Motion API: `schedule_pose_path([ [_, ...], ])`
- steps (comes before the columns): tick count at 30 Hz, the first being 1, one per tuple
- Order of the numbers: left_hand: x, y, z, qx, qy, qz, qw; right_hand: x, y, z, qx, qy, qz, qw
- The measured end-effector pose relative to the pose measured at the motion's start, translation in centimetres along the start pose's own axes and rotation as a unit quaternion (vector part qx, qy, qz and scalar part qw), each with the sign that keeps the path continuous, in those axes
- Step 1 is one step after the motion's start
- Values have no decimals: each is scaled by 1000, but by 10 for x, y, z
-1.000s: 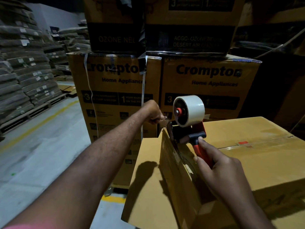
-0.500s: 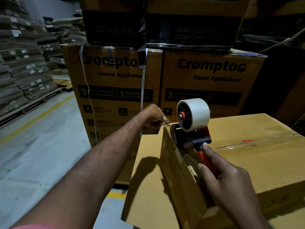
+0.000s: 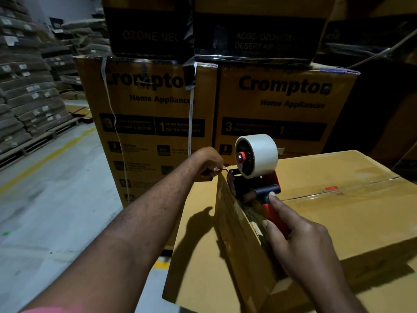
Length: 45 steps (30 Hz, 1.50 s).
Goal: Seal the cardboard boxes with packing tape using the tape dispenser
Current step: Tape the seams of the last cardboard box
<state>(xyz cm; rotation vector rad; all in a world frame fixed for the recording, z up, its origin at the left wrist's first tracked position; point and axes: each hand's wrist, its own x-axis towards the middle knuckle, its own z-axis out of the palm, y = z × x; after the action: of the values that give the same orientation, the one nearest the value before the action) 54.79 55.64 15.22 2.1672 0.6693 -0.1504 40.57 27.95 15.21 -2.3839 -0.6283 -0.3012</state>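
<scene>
Right hand [image 3: 302, 242] grips the tape dispenser [image 3: 255, 175] by its red handle. Dispenser head sits on the cardboard box [image 3: 338, 211] top edge, far corner. Left hand [image 3: 208, 162] clenched, pinching the tape end [image 3: 222, 170] just beside it.

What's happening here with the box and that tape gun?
A person is taping a cardboard box in a warehouse. The right hand grips the red handle of the tape dispenser, which sits at the box's far top corner. The left hand, reaching past that corner, pinches the tape end pulled from the dispenser. Printed Crompton cartons are stacked behind.
</scene>
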Motion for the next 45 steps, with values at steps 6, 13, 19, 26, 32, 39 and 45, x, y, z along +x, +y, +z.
schedule_pose_path([
  [6, -3, -3, 1, 324, 146, 31, 934, 1, 1, -7, 2, -24, 37, 999],
  [13, -22, 33, 19, 133, -9, 179, 975, 3, -1, -8, 4, -29, 49, 998],
  [19, -26, 14, 31, 77, -145, 150, 975, -3, -11, -13, -35, -52, 8, 998],
  [26, -57, 13, 24, 102, -85, 116, 984, -9, -27, -17, -106, -95, -28, 989],
  [32, -68, 16, 29, 133, -81, 140, 978, -31, -25, -35, -83, -114, 20, 990],
  [39, -64, 17, 39, 181, -47, 151, 971, -61, -28, -49, -125, -87, 0, 988],
  [45, -94, 16, 39, 182, -9, 118, 976, -62, -33, -42, -163, -87, -24, 982],
])
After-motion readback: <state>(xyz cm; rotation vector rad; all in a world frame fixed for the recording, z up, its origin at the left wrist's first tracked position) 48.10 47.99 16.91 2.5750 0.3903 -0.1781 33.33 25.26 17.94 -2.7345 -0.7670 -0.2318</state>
